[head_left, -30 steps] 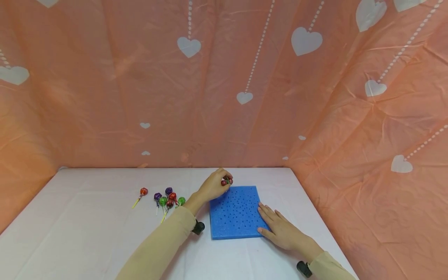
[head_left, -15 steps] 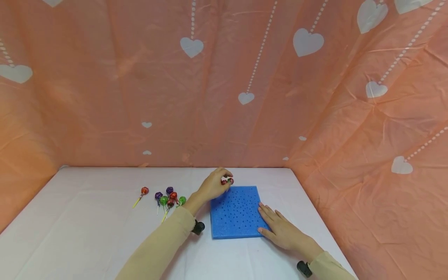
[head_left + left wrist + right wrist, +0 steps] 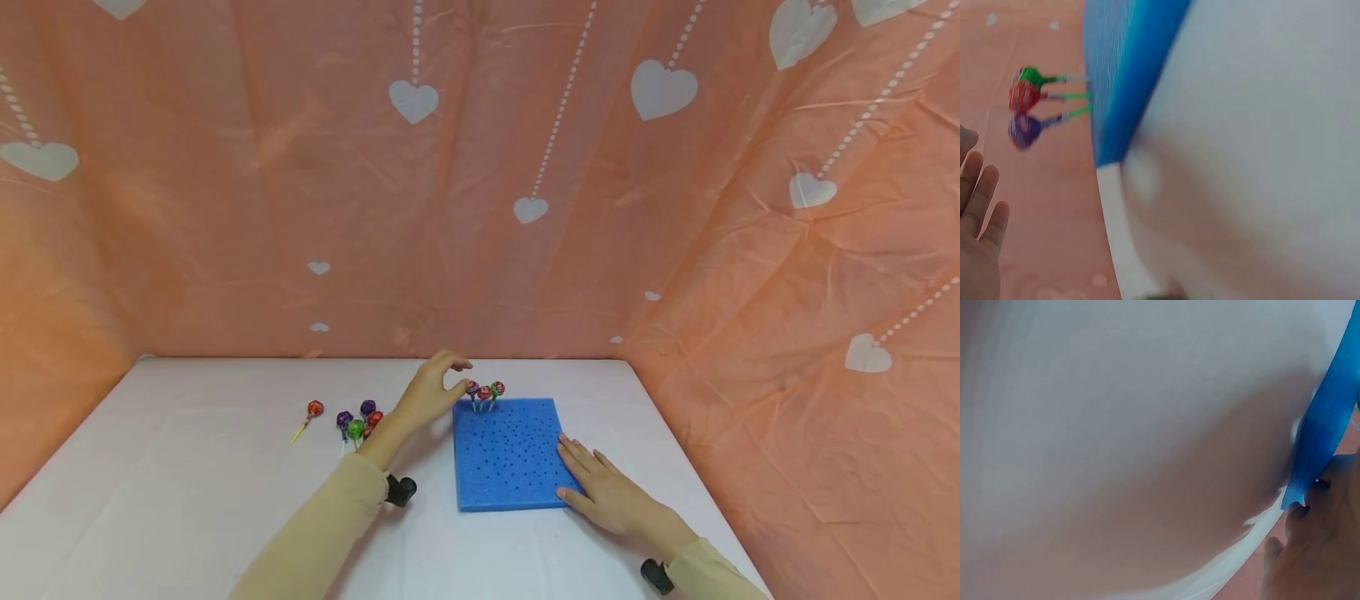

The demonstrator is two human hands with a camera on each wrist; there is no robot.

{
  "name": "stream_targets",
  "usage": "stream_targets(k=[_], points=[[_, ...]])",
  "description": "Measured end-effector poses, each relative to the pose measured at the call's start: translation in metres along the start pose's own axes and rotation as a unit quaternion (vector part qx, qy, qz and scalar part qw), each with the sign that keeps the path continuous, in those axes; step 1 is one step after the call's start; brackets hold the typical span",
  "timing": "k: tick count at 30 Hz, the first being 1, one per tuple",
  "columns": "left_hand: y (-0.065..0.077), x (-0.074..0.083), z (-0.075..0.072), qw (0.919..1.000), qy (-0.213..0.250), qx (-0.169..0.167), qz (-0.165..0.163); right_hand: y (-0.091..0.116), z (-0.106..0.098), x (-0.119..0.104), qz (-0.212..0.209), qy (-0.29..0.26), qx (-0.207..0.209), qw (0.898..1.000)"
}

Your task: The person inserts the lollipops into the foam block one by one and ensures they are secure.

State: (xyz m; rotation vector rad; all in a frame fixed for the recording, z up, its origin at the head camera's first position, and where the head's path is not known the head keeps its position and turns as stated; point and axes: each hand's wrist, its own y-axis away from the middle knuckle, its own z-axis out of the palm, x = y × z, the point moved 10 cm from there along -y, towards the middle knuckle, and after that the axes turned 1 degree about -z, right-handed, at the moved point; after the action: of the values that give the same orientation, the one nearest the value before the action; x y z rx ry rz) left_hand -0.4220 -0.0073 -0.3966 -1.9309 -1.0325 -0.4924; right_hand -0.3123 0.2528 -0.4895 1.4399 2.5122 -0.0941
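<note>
Three lollipops stand upright by their sticks along the far left edge of a blue foam block (image 3: pixel 506 467) full of small holes: a purple lollipop (image 3: pixel 1025 130), a red lollipop (image 3: pixel 1024 96) and a green lollipop (image 3: pixel 1030 77). My left hand (image 3: pixel 429 395) is just left of the purple one, thumb and fingers spread apart with nothing between them. In the left wrist view its fingers (image 3: pixel 984 194) show clear of the lollipops. My right hand (image 3: pixel 607 493) lies flat with straight fingers over the block's right edge, pressing on it.
Several wrapped lollipops lie in a cluster left of the block, among them a green lollipop (image 3: pixel 356 429), partly hidden by my left forearm. One orange-red lollipop (image 3: pixel 315 408) lies apart farther left. An orange curtain with hearts (image 3: pixel 480 275) rises behind the white table (image 3: pixel 187 467).
My left hand has let go of the purple lollipop and drawn back to the left, its fingers opening. Three lollipops now show standing in the foam. The right hand stays in place.
</note>
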Motion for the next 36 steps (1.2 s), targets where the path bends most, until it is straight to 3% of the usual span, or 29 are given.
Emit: stream_targets(k=[13, 25, 30, 36], points=[[0.030, -0.039, -0.066, 0.9987, -0.017, 0.042, -0.023, 0.002, 0.002, 0.002, 0.000, -0.006, 0.001, 1.000], [0.058, -0.072, -0.122, 0.9945, -0.077, 0.065, -0.030, 0.002, 0.000, 0.000, -0.002, -0.008, 0.004, 1.000], [0.069, -0.087, -0.142, 0.9923, -0.096, 0.057, -0.054, 0.002, -0.002, 0.000, -0.008, -0.008, 0.009, 1.000], [0.082, -0.107, -0.158, 0.9863, -0.112, 0.010, -0.121, 0.001, -0.002, -0.001, -0.011, -0.012, 0.009, 1.000]])
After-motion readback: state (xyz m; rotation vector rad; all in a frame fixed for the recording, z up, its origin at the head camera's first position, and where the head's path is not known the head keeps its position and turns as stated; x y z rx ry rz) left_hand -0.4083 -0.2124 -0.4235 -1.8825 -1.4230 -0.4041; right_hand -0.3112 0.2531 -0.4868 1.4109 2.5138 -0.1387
